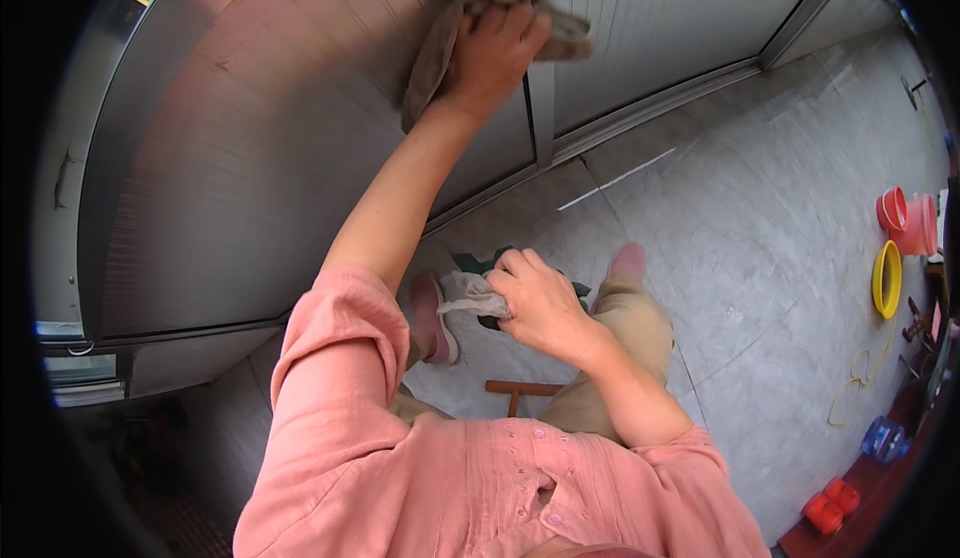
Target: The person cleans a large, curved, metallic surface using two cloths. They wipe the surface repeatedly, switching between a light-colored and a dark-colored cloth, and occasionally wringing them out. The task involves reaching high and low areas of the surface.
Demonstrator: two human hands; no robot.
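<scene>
My left hand (492, 58) presses a grey-brown rag (430, 68) against the ribbed, silvery door panel (250, 158), close to the upright frame between two panels. The rag bunches under my fingers, and one end sticks out to the right. Lower down, in front of my body, my right hand (545, 308) is closed round a crumpled whitish cloth (478, 295) and is away from the door. Part of that cloth hangs out on the left side of the hand; the rest is hidden in the grip.
Below my right hand lies something dark green (468, 262), between my pink shoes. A brown wooden T-shaped piece (525, 388) is near my legs. On the right are a red bucket (892, 210), a yellow basin (886, 280), a blue plastic bottle (884, 439) and red round objects (825, 511).
</scene>
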